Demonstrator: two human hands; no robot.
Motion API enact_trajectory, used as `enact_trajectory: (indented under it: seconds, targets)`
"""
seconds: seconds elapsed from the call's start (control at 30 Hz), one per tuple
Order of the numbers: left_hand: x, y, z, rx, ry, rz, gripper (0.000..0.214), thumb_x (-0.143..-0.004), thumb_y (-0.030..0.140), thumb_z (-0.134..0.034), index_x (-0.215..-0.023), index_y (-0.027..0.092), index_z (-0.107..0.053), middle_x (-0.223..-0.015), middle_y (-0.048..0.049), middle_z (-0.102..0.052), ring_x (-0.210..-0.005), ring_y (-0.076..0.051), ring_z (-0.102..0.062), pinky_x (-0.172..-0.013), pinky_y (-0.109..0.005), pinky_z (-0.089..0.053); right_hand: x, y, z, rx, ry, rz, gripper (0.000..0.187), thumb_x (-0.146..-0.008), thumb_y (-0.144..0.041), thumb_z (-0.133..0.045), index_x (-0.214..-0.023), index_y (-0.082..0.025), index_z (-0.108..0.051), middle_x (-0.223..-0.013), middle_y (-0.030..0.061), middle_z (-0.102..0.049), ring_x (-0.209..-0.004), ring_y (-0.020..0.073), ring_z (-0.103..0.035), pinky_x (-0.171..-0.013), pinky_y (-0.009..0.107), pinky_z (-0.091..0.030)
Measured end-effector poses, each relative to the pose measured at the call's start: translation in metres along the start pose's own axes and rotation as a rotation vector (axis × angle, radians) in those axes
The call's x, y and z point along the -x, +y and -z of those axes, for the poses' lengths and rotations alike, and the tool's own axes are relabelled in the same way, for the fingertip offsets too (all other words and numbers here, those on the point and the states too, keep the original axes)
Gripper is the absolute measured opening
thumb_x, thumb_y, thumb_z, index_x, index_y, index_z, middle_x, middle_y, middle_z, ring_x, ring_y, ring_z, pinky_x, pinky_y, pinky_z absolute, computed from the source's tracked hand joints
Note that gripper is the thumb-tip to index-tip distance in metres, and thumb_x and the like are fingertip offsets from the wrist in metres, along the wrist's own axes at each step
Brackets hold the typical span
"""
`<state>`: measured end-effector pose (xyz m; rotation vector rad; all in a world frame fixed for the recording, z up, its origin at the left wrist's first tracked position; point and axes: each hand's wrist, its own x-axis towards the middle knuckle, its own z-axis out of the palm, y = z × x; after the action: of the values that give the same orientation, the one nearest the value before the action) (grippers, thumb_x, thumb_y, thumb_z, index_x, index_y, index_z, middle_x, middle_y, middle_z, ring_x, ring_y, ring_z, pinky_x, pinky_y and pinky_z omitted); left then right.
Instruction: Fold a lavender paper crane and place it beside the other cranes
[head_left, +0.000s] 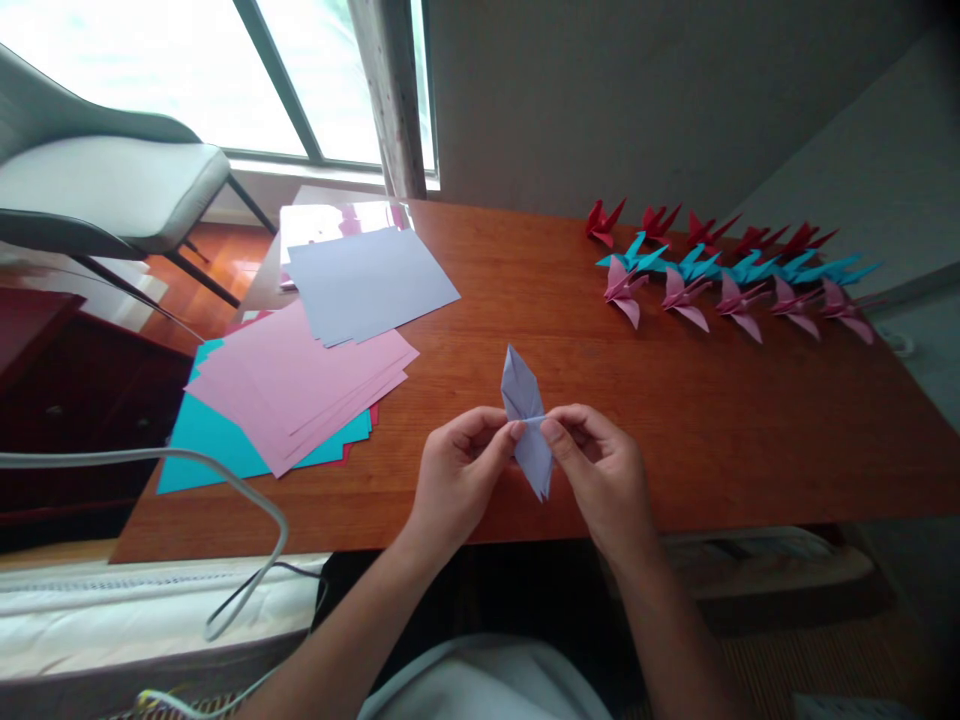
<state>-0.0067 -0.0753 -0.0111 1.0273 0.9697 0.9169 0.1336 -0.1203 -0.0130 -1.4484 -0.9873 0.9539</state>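
A pale lilac piece of folded origami paper (534, 460) is held up over the front part of the table, long and diamond-shaped, with one point away from me and the split tips towards me. My left hand (459, 475) pinches its left side at the middle between thumb and fingers. On the opposite side, my right hand (600, 470) pinches the paper at the same height. A crease or folded edge runs across between both thumbs. The fingertips behind the paper are partly hidden.
Rows of folded cranes stand at the back right: red (705, 232), blue (694, 262) and pink (686, 297). Loose sheets lie at the left: lilac (375, 285), pink (300, 370), blue (202, 445). A grey cable arm (255, 490) curves past the wooden table's (480, 250) left front corner.
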Motion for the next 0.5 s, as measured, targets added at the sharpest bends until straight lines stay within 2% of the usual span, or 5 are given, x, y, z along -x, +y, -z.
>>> enact_trajectory:
  seconds: [0.1, 0.2, 0.5]
  targets:
    - [0.001, 0.0, 0.001, -0.003, 0.073, -0.03, 0.022, -0.082, 0.036, -0.077, -0.078, 0.016, -0.072, -0.072, -0.0007, -0.072, -0.063, -0.013, -0.065, -0.06, -0.021, -0.052, 0.005, 0.0, 0.002, -0.01, -0.094, -0.087, 0.023, -0.09, -0.043, -0.067, -0.083, -0.021, -0.068, -0.074, -0.0002, -0.069, -0.065, 0.0148, -0.065, -0.058, 0.024, -0.052]
    - [0.001, 0.0, 0.001, 0.015, 0.105, -0.052, 0.021, -0.081, 0.035, -0.077, -0.079, 0.016, -0.071, -0.072, -0.0003, -0.073, -0.063, -0.012, -0.065, -0.06, -0.02, -0.051, 0.01, -0.001, 0.004, 0.03, -0.151, -0.115, 0.024, -0.092, -0.042, -0.065, -0.081, -0.021, -0.069, -0.07, -0.0004, -0.069, -0.065, 0.0151, -0.066, -0.06, 0.025, -0.052]
    - [-0.001, 0.002, 0.001, 0.052, 0.04, -0.059, 0.019, -0.078, 0.031, -0.081, -0.081, 0.016, -0.071, -0.075, -0.0001, -0.073, -0.068, -0.012, -0.067, -0.063, -0.019, -0.051, 0.013, -0.005, 0.003, 0.157, -0.165, -0.112, 0.024, -0.092, -0.039, -0.062, -0.081, -0.02, -0.069, -0.072, 0.0017, -0.068, -0.064, 0.0155, -0.061, -0.061, 0.027, -0.048]
